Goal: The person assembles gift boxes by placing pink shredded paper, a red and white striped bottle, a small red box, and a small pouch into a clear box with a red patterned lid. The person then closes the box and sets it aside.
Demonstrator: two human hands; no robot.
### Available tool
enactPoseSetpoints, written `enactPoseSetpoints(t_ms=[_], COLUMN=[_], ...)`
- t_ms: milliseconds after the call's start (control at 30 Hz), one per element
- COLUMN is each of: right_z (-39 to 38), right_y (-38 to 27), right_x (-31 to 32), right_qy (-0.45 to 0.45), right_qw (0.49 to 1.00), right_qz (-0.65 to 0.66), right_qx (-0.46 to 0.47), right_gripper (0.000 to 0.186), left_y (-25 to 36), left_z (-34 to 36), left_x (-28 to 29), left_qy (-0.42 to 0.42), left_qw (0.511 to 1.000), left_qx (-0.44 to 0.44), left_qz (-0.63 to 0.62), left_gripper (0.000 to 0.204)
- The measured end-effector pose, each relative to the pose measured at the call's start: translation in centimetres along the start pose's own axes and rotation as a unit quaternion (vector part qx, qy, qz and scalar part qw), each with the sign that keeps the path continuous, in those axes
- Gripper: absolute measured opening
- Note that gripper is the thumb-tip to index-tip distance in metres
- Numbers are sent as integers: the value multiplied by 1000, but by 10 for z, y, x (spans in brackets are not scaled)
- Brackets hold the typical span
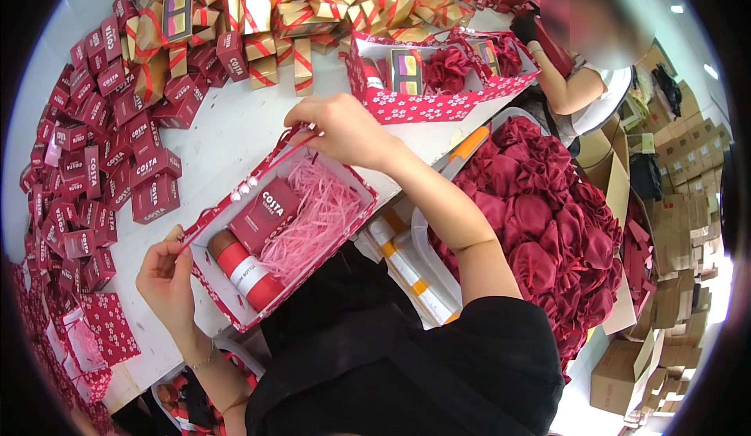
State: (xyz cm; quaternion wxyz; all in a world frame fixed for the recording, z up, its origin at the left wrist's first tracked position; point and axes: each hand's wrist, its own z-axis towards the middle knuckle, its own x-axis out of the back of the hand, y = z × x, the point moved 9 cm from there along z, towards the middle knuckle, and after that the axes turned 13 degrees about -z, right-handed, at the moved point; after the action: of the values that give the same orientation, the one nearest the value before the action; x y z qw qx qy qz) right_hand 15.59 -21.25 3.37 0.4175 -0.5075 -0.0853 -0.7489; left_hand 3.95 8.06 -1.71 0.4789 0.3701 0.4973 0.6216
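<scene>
A red floral gift box lies open and slanted at the table's front edge. Pink shredded paper fills its right part. A small dark-red carton and a red bottle with a white band sit at its left. Along the far rim runs a thin red ribbon with white beads on it. At the box's left corner, my left hand pinches one end of this ribbon. My right hand is closed on the ribbon at the far right corner, its fingertips partly hidden.
Dark-red cartons pile up at the left, and gold boxes with red ribbons at the back. Another filled floral box stands beyond my right hand. Red fabric roses heap in a tub at right. A co-worker is at far right.
</scene>
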Motion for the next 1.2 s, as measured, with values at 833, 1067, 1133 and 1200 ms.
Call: enactPoseSetpoints(t_ms=[833, 1067, 1133, 1200], right_z=[-22, -17, -17, -17], right_y=[22, 26, 27, 29], right_x=[-21, -27, -29, -30], right_qy=[13, -27, -22, -10], right_qw=[949, 951, 941, 930], right_qz=[290, 275, 308, 340], right_qx=[-121, -136, -138, -139], right_gripper=[16, 6, 7, 8], left_y=[31, 36, 34, 30], left_z=[-13, -11, -9, -7], left_x=[-20, -21, -21, -21], left_qy=[52, 64, 66, 47], left_qw=[977, 970, 973, 975], left_qx=[-144, -154, -143, -156], left_qz=[146, 179, 166, 154], left_gripper=[7, 7, 7, 7])
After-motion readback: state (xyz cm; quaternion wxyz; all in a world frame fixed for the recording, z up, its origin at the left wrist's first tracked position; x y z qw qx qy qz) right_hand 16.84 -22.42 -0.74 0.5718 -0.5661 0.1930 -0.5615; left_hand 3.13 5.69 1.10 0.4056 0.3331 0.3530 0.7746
